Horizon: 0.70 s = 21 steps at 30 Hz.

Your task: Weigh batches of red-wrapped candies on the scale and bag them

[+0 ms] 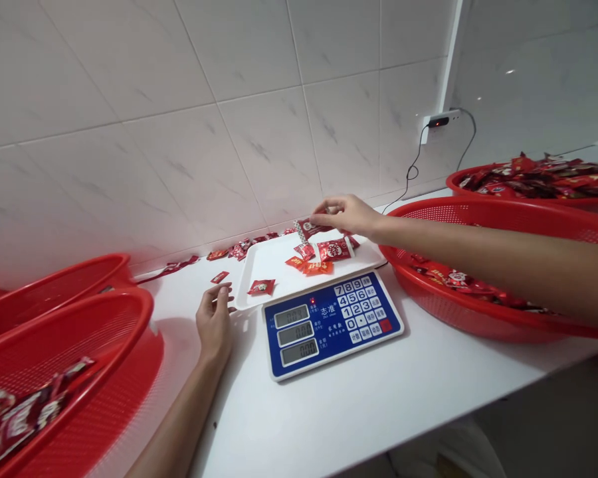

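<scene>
My right hand [347, 215] pinches a red snack packet [309, 229] with a spotted end, just above the white tray [279, 262] of a digital weighing scale [333, 325]. On that tray lie a larger red packet [335, 249], orange packets [319, 268] and a small red packet [262, 287] at the front left. My left hand [215, 322] rests on the table by the tray's left corner, fingers loosely bent and apart, holding nothing. Near its fingertips lies a small red packet [220, 277]. The scale's displays are lit, but their digits are hard to read.
Red baskets with packets stand on both sides: one at the left [139, 312], one at the right [458, 322], another behind it [453, 179]. Loose packets [242, 249] line the tiled wall [259, 146]. A black cable [418, 159] hangs from a wall socket.
</scene>
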Motion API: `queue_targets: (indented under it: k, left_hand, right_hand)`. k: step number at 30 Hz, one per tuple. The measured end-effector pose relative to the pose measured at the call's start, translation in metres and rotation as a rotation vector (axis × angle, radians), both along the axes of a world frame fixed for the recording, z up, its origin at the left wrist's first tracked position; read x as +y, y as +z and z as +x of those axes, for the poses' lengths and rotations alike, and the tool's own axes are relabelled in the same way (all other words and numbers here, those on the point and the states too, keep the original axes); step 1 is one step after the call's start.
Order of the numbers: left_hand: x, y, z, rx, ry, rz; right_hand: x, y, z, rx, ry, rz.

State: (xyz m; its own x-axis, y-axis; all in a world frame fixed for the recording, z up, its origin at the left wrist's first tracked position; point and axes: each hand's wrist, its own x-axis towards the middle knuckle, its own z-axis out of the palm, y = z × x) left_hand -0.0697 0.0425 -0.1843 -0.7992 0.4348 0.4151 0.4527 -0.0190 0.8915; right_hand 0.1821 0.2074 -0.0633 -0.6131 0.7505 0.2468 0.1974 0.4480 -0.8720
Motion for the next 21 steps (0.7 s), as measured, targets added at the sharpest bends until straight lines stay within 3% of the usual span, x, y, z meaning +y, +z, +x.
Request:
queue_targets:
  k: [4, 7, 9, 14, 18, 21]
  left_hand:
    - [-0.001, 0.000, 0.000, -0.002, -0.027, 0.012]
    - [0.000, -0.002, -0.001, -0.005, -0.033, 0.035]
    - [0.001, -0.003, -0.002, -0.015, -0.025, 0.050]
    - [0.000, -0.003, -0.004, -0.042, 0.006, 0.056]
    - [-0.001, -0.002, -0.002, -0.047, 0.024, 0.043]
    - [0.000, -0.002, -0.002, -0.049, 0.027, 0.030]
  right_hand:
    - [0.000, -0.004, 0.009, -0.145, -0.172, 0.083]
    - [0.002, -0.011, 0.043, -0.088, -0.281, 0.235]
    - [0.007, -0.013, 0.070, -0.084, -0.317, 0.254]
    - [0.032, -0.020, 0.118, -0.462, -0.134, 0.193]
    - [0.044, -0.038, 0.133, -0.771, -0.010, 0.270]
    - [0.044, -0.052, 0.137, -0.849, 0.042, 0.308]
